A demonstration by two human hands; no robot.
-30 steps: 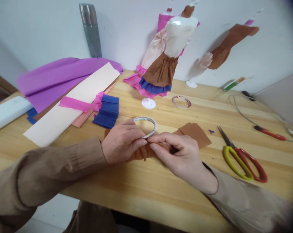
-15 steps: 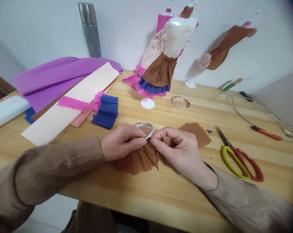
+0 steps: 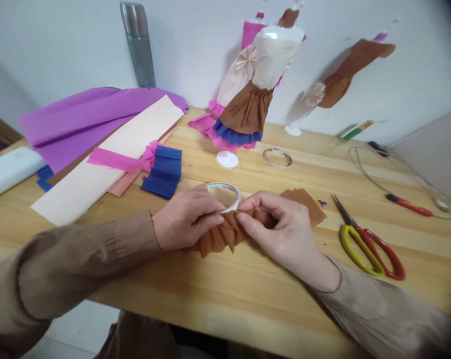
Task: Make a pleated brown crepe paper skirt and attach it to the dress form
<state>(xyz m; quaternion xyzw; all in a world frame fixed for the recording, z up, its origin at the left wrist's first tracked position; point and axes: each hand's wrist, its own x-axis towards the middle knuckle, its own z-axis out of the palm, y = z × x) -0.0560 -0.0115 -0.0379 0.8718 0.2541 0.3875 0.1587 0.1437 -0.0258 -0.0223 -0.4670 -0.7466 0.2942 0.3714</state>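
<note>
brown gathered paper [image 3: 220,237] sits over the tabletop [image 3: 248,294], its upper edge pinched in the grip of left hand [image 3: 188,217] and right hand [image 3: 281,229], seemingly so the folds stay bunched beside the tape ring [image 3: 236,203].

Upper left of frame: grey flask [image 3: 137,55] with silvery cap. Left: purple paper [image 3: 94,119], cream strip [image 3: 135,132] slanting across edge, pink strip [image 3: 113,159] on top, blue folded paper [image 3: 162,172] nearby. Left edge: white object [image 3: 12,172], cut off. Upper middle: dress form [image 3: 268,70], white bodice, brown skirt, blue ruffle; pink-and-cream dress [image 3: 229,82] behind. Just below: clear ring [image 3: 290,160]. Upper right: brown dress [image 3: 341,77], pale rosette [image 3: 316,93]. Right: yellow-and-red-handled scissors [image 3: 360,239], red-handled tool [image 3: 408,205].
</note>
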